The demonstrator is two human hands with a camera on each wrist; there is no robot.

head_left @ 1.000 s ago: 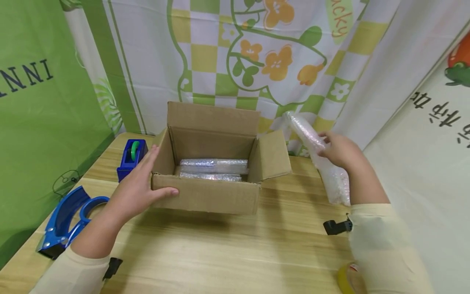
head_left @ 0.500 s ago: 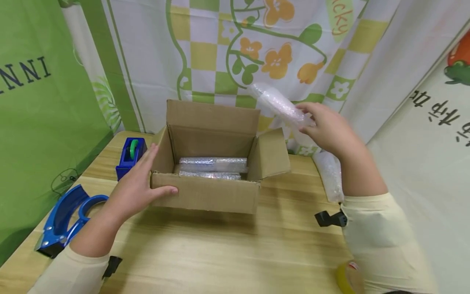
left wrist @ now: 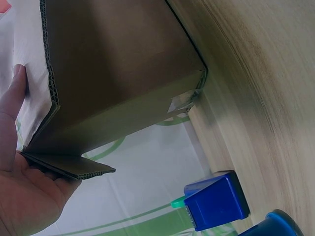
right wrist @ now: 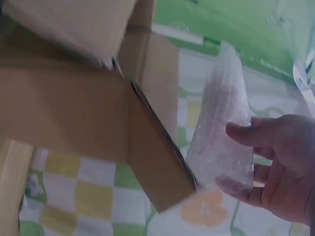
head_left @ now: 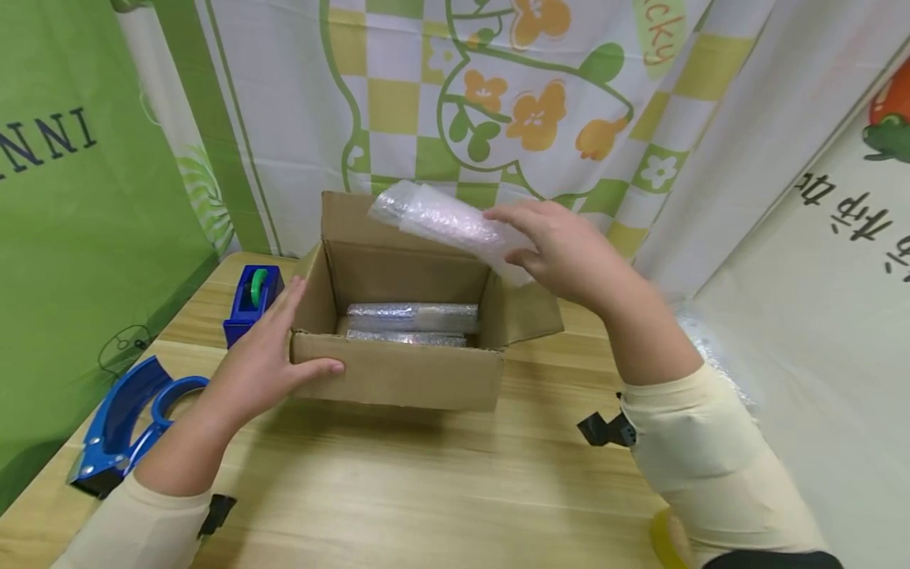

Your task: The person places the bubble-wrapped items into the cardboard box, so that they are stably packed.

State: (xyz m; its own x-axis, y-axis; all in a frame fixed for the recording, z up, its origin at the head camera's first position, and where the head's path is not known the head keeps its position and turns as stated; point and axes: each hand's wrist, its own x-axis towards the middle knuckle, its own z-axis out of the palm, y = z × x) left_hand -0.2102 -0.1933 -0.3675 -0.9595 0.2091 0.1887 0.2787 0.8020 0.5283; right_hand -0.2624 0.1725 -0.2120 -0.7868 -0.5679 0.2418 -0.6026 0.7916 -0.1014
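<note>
An open cardboard box [head_left: 398,371] stands on the wooden table, its flaps folded outward. Two bubble-wrapped bundles [head_left: 412,318] lie side by side inside it. My left hand [head_left: 256,359] holds the box's near left corner, thumb across the front flap. In the left wrist view, its fingers reach behind the side flap [left wrist: 74,165]. Over the box's back right part, my right hand [head_left: 562,245] grips one end of another bubble-wrapped bundle [head_left: 448,221], which slants up to the left. The right wrist view shows thumb and fingers on either side of this bundle; the bubble wrap hides its contents.
Left of the box sit a small blue tape dispenser [head_left: 249,304] with a green roll and a larger blue tape gun [head_left: 121,427]. Another piece of bubble wrap [head_left: 711,348] shows behind the right forearm. A yellow tape roll [head_left: 668,537] is at the front right. Curtains hang behind.
My right hand has lifted the wrapped bundle from the table's right side and carried it leftward over the box. The left hand stays at the box corner.
</note>
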